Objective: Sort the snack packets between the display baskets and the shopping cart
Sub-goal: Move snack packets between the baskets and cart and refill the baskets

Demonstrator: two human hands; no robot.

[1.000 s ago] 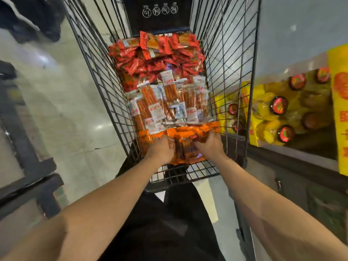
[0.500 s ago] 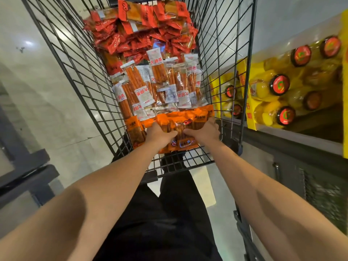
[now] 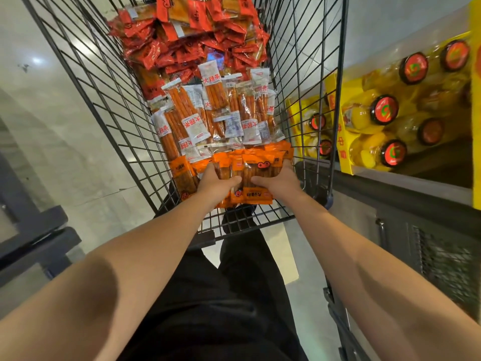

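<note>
A black wire shopping cart (image 3: 109, 100) stands in front of me, filled with snack packets. Red packets (image 3: 192, 35) are heaped at its far end. Clear packets of orange sticks with white labels (image 3: 213, 113) lie in the middle. Orange packets (image 3: 255, 165) are bunched at the near end. My left hand (image 3: 216, 186) and my right hand (image 3: 281, 181) both grip this orange bunch from the near side, thumbs on top. The fingers are hidden under the packets.
To the right of the cart is a dark shelf (image 3: 416, 204) carrying yellow trays of bottled drinks (image 3: 382, 113) with red caps. A dark metal frame (image 3: 33, 243) stands at the left on the pale tiled floor. My black trousers fill the lower middle.
The view has tilted and come closer to the cart. Both hands keep their hold on the orange packets at the near end; the bunch has barely shifted.
</note>
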